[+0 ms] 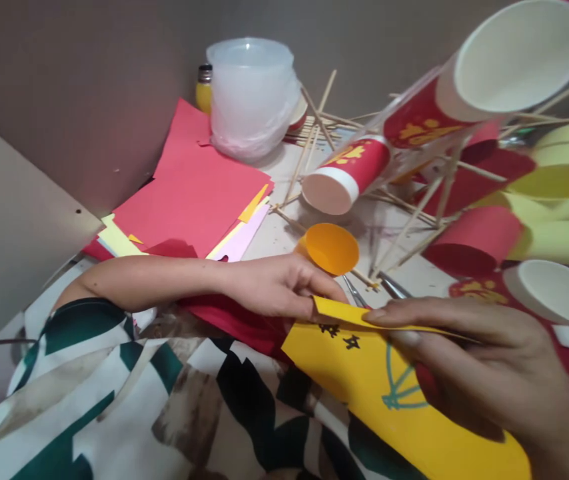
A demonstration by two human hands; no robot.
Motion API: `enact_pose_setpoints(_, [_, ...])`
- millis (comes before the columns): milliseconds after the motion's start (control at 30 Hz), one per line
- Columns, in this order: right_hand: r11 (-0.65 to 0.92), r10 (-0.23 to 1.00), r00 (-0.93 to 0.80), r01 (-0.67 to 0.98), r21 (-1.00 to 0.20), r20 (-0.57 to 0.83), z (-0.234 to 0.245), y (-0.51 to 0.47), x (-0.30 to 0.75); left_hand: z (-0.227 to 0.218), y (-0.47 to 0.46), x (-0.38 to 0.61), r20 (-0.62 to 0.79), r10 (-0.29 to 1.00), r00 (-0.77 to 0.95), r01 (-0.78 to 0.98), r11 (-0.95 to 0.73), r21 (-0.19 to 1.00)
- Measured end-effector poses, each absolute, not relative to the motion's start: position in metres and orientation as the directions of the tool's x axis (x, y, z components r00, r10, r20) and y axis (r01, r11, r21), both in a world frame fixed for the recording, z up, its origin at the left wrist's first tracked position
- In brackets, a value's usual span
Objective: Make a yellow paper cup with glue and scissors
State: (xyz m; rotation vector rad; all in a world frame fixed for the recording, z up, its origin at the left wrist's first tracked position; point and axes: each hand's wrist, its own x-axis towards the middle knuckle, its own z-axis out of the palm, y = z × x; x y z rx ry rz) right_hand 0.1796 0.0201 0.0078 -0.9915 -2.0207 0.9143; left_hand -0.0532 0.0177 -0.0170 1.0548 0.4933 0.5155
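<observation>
Yellow paper (364, 380) sits before my patterned clothing (129, 407). My right hand (494, 360) pinches its folded edge; left hand (269, 283) is at the fold's end, can't tell if gripping. Probably light, bendy, creases easily: hold along the fold.

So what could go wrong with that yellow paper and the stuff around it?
The right hand pinches the yellow paper along its folded edge, so the crease might come out crooked. The left hand is close to the orange paper tube and could knock it. A bump might also shake the wooden stick frame just beyond.
</observation>
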Motion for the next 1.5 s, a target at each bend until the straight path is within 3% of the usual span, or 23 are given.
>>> enact_pose_setpoints(167, [0.457, 0.789, -0.576, 0.316, -0.832, 0.214, 0.009, 0.015, 0.187, 0.003, 0.022, -0.064, -0.19, 0.508, 0.84, -0.017, 0.374, 0.927])
enact_pose_setpoints(300, [0.509, 0.764, -0.595, 0.32, -0.799, 0.249, 0.007, 0.017, 0.194, 0.037, 0.023, -0.085, -0.173, 0.448, 0.877, 0.2, -0.014, 0.98])
enact_pose_setpoints(433, [0.544, 0.714, -0.63, 0.228, -0.807, 0.303, 0.006, 0.019, 0.192, 0.072, 0.018, -0.107, -0.205, 0.516, 0.832, 0.39, -0.278, 0.878])
enact_pose_setpoints(600, [0.527, 0.699, -0.658, 0.209, -0.824, 0.28, 0.009, 0.016, 0.182, 0.08, 0.014, -0.136, -0.281, 0.776, 0.565, 0.68, -0.243, 0.692])
enact_pose_setpoints(733, [0.362, 0.805, -0.572, 0.263, -0.894, 0.157, 0.01, 0.011, 0.177, 0.067, 0.017, -0.159, -0.228, 0.914, 0.335, 0.825, -0.168, 0.54])
enact_pose_setpoints(800, [0.22, 0.862, -0.504, 0.263, -0.939, 0.06, 0.01, 0.01, 0.175, 0.06, 0.015, -0.162, -0.18, 0.944, 0.277, 0.792, -0.118, 0.599])
enact_pose_setpoints(900, [0.001, 0.882, -0.463, 0.184, -0.983, -0.086, 0.008, 0.009, 0.171, 0.054, 0.004, -0.15, -0.174, 0.954, 0.244, 0.578, 0.001, 0.816])
enact_pose_setpoints(1033, [-0.127, 0.878, -0.458, 0.054, -0.99, -0.137, 0.003, 0.008, 0.165, 0.045, -0.011, -0.116, -0.293, 0.869, 0.4, 0.313, 0.171, 0.934])
enact_pose_setpoints(1133, [-0.098, 0.911, -0.405, -0.023, -0.995, -0.08, -0.002, 0.009, 0.163, 0.034, -0.015, -0.093, -0.391, 0.735, 0.553, 0.176, 0.356, 0.918])
enact_pose_setpoints(1233, [-0.022, 0.931, -0.365, -0.083, -0.996, 0.01, -0.006, 0.011, 0.163, 0.021, -0.014, -0.082, -0.4, 0.671, 0.624, 0.08, 0.455, 0.887])
enact_pose_setpoints(1400, [0.082, 0.95, -0.291, -0.124, -0.989, 0.115, -0.008, 0.01, 0.165, 0.012, -0.013, -0.076, -0.288, 0.831, 0.476, -0.11, 0.381, 0.918])
enact_pose_setpoints(1500, [0.172, 0.964, -0.183, -0.13, -0.977, 0.194, -0.01, 0.008, 0.166, 0.013, -0.016, -0.07, -0.234, 0.846, 0.479, -0.142, 0.338, 0.93])
